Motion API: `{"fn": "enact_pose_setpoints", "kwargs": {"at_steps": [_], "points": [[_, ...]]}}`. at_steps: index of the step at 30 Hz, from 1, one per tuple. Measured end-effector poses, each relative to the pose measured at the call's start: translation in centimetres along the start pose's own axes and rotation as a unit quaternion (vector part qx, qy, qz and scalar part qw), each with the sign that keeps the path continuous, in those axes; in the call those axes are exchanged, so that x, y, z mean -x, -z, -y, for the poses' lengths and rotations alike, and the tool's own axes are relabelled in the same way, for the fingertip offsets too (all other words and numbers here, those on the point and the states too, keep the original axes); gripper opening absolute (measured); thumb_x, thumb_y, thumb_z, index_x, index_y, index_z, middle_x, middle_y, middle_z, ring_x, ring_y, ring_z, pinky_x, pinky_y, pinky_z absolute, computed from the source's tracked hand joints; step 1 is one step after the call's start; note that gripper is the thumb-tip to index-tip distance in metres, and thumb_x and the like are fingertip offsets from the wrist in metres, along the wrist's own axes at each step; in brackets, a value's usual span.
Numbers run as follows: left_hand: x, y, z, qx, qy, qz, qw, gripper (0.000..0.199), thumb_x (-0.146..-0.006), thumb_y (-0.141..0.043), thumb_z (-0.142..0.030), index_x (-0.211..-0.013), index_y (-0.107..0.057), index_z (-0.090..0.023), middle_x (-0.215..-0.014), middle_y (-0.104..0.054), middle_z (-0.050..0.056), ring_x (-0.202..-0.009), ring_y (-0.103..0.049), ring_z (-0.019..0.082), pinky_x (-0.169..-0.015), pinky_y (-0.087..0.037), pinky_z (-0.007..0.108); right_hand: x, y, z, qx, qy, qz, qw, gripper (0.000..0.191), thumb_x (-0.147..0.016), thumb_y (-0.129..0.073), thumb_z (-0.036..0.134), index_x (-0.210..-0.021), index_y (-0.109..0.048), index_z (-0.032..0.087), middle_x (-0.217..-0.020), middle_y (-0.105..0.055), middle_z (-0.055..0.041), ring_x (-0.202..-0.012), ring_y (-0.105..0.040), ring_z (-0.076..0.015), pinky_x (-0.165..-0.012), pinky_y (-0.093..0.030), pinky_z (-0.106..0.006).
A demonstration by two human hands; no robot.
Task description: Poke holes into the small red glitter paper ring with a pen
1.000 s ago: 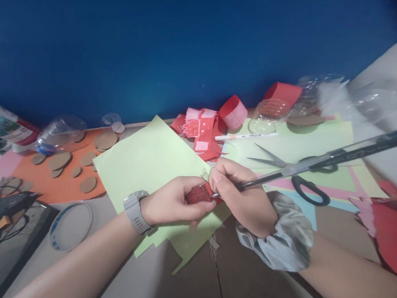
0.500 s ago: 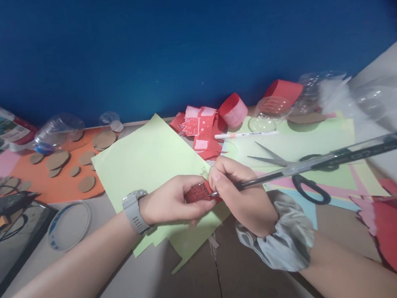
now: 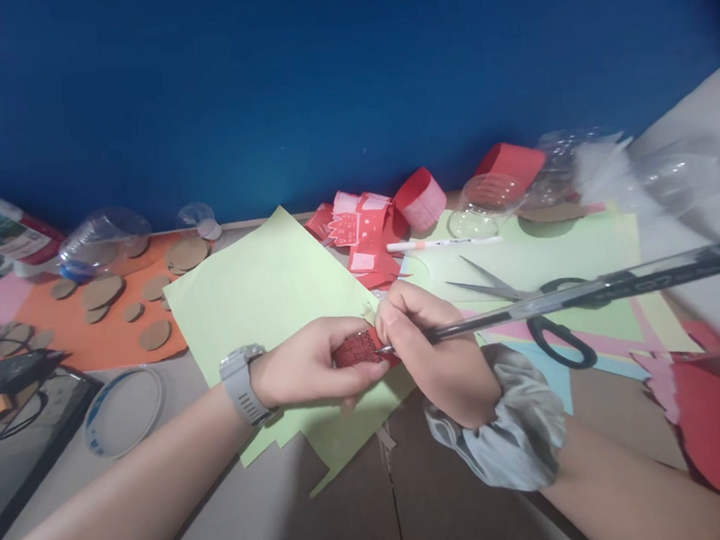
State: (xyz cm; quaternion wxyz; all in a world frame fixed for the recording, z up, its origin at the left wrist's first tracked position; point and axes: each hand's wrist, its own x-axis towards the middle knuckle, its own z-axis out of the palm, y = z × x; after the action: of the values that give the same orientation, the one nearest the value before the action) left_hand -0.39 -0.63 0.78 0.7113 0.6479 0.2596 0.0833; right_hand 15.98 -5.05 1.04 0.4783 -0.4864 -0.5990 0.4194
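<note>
Pen (image 3: 528,312) tip against a red piece (image 3: 355,350) pinched above a green sheet (image 3: 254,288)

The red piece, covered in small dark marks, sits between the two hands at the middle of the scene. The left hand (image 3: 314,364) grips it from the left, thumb along its near side and forefinger along its far side, parted only by the piece itself; this probably steadies it and leaves its face bare for the pen. The other left fingers are mostly hidden beneath.

The right hand (image 3: 433,343) comes in from the right. Its fingers are curled in, thumb and forefinger pinching the pen low, close to the tip, likely for fine control. The shaft slants away to the right, over the scissors (image 3: 565,344), which lie with blades apart on layered paper (image 3: 609,240). The tip seems to touch the piece's right part; exact contact is too small to tell.

Far of the hands lie red cutouts (image 3: 373,235) and a white marker (image 3: 446,243), perhaps set there to leave working room.
</note>
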Motion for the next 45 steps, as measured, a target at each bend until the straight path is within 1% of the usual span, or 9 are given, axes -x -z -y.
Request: {"fn": "enact_pose_setpoints", "kwargs": {"at_steps": [3,7,11,15,20,26,39,42,45], "points": [[-0.01,0.01,0.06,-0.003,-0.004,0.002,1.0,0.021,-0.087,-0.056,-0.032,-0.093,-0.053,-0.012,-0.061,-0.056,-0.001,-0.048,-0.057,0.008,-0.046,-0.048,0.017,0.0,0.04,-0.01,0.005,0.002,0.007,1.0,0.024,-0.087,-0.04,0.014,-0.063,-0.039,0.02,-0.057,-0.035,0.0046,-0.054,-0.035,-0.01,-0.051,-0.03,-0.024],[0.01,0.0,0.18,-0.002,0.0,-0.003,1.0,0.022,-0.087,-0.056,-0.033,-0.092,-0.053,-0.012,-0.061,-0.056,-0.001,-0.048,-0.058,0.009,-0.045,-0.048,0.017,-0.02,0.02,0.08,0.0,0.004,-0.001,1.0,0.024,-0.087,-0.039,0.014,-0.064,-0.039,0.02,-0.058,-0.035,0.0047,-0.054,-0.035,-0.0097,-0.05,-0.031,-0.024],[0.05,-0.02,0.24,0.01,0.003,-0.001,1.0,0.022,-0.087,-0.057,-0.033,-0.094,-0.053,-0.012,-0.062,-0.056,-0.001,-0.047,-0.058,0.008,-0.046,-0.048,0.017,-0.14,-0.01,0.14,0.01,0.007,0.009,1.0,0.025,-0.087,-0.039,0.014,-0.063,-0.038,0.02,-0.057,-0.034,0.0052,-0.053,-0.034,-0.0095,-0.05,-0.03,-0.024],[0.07,-0.02,0.22,0.01,0.005,-0.001,1.0,0.022,-0.087,-0.056,-0.033,-0.093,-0.052,-0.012,-0.06,-0.057,-0.001,-0.047,-0.058,0.009,-0.046,-0.047,0.017,-0.2,0.01,0.14,0.003,-0.001,0.005,1.0,0.025,-0.087,-0.039,0.015,-0.063,-0.038,0.02,-0.058,-0.035,0.005,-0.054,-0.035,-0.0097,-0.051,-0.03,-0.024],[0.1,-0.02,0.23,0.011,0.003,0.001,1.0,0.022,-0.088,-0.056,-0.032,-0.094,-0.052,-0.012,-0.061,-0.057,-0.001,-0.047,-0.058,0.009,-0.046,-0.047,0.017,-0.19,0.13,0.24,0.02,0.002,0.014,1.0,0.025,-0.087,-0.04,0.014,-0.063,-0.039,0.02,-0.057,-0.036,0.0052,-0.054,-0.035,-0.0096,-0.051,-0.03,-0.024],[0.07,-0.07,0.12,0.014,0.002,-0.001,1.0,0.024,-0.087,-0.056,-0.033,-0.095,-0.053,-0.011,-0.062,-0.056,-0.001,-0.046,-0.057,0.008,-0.045,-0.048,0.017,-0.25,0.14,0.24,0.017,0.008,0.007,1.0,0.024,-0.087,-0.039,0.013,-0.063,-0.039,0.02,-0.057,-0.036,0.0056,-0.054,-0.035,-0.0091,-0.051,-0.031,-0.023],[-0.03,-0.07,0.11,0.012,0.001,-0.002,1.0,0.021,-0.087,-0.057,-0.031,-0.092,-0.053,-0.011,-0.061,-0.055,-0.001,-0.046,-0.058,0.008,-0.046,-0.047,0.017,-0.12,0.12,0.0,0.018,0.004,0.007,1.0,0.025,-0.087,-0.04,0.015,-0.062,-0.038,0.02,-0.056,-0.035,0.0059,-0.053,-0.035,-0.0089,-0.05,-0.03,-0.023],[-0.04,-0.09,0.08,0.02,0.001,-0.001,1.0,0.021,-0.087,-0.057,-0.031,-0.093,-0.053,-0.011,-0.062,-0.055,-0.001,-0.045,-0.057,0.008,-0.045,-0.047,0.017,-0.18,0.09,-0.03,0.015,0.003,-0.001,1.0,0.024,-0.086,-0.04,0.015,-0.063,-0.038,0.02,-0.056,-0.035,0.006,-0.053,-0.035,-0.0089,-0.05,-0.03,-0.023],[0.02,-0.1,0.06,0.018,0.001,0.0,1.0,0.022,-0.087,-0.056,-0.031,-0.095,-0.053,-0.011,-0.059,-0.055,-0.002,-0.043,-0.056,0.008,-0.045,-0.047,0.017,-0.24,0.06,-0.02,0.021,0.006,0.004,1.0,0.024,-0.086,-0.04,0.014,-0.062,-0.039,0.02,-0.056,-0.036,0.0059,-0.053,-0.035,-0.0087,-0.05,-0.03,-0.023]]}}
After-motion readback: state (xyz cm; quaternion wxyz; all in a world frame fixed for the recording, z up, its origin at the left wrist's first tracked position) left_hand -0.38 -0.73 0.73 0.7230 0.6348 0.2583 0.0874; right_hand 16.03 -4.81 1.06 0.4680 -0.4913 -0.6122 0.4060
